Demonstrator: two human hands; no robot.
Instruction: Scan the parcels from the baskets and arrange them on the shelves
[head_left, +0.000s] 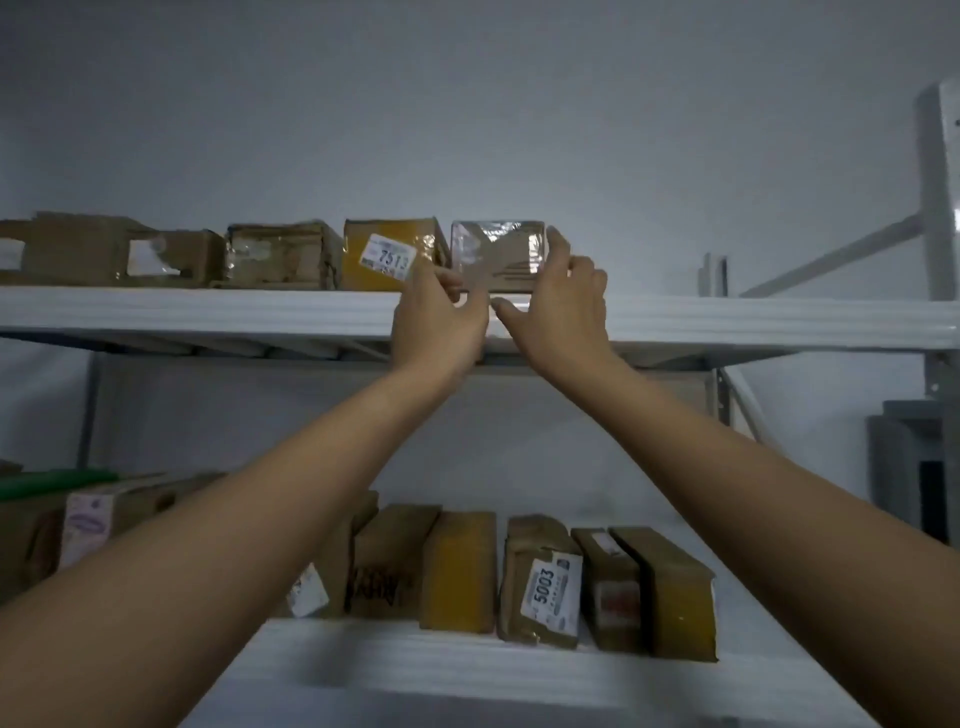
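Observation:
A small brown parcel (497, 254) wrapped in clear tape stands at the front of the upper shelf (208, 312), just right of a yellow parcel labelled 7513 (387, 254). My left hand (439, 322) holds its lower left corner with thumb and fingers. My right hand (563, 306) grips its right side, fingers curled over the edge and thumb below. Both arms reach up from the bottom of the view.
Several brown parcels (280, 257) line the upper shelf to the left; the shelf's right part (779, 319) holds none. On the lower shelf (467, 670) stand several upright parcels, one labelled 5003 (550, 587). Grey rack posts (943, 208) rise at the right.

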